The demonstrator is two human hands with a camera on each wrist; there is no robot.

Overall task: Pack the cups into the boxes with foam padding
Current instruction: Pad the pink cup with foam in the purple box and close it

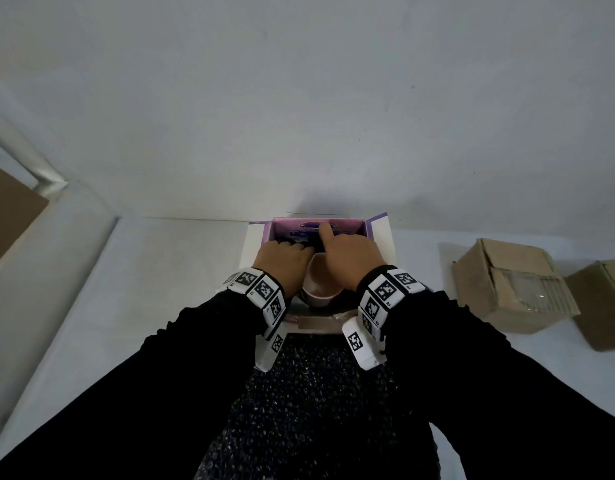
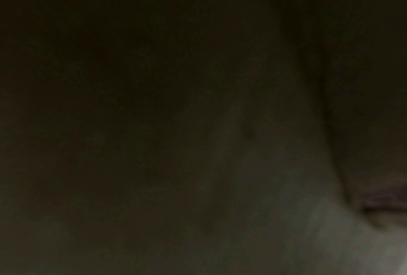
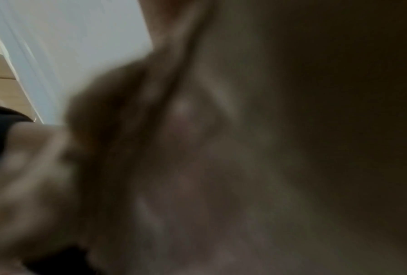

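An open purple box [image 1: 372,227] with white flaps stands on the pale table [image 1: 160,271] in the head view. A pale pink cup [image 1: 319,293] lies in its near part, between my wrists. My left hand [image 1: 286,259] curls its fingers down onto dark padding [image 1: 299,241] inside the box; whether it grips is hidden. My right hand [image 1: 347,251] reaches over the cup, its index finger straight and pressing the dark padding near the far wall. Both wrist views are dark or blurred and show only close skin.
Two brown cardboard boxes [image 1: 513,285] [image 1: 603,303] sit on the table at the right. A brown cardboard sheet [image 1: 8,209] leans at the left edge. A dark speckled sheet [image 1: 316,393] lies below the box, near my body. A wall rises just behind the box.
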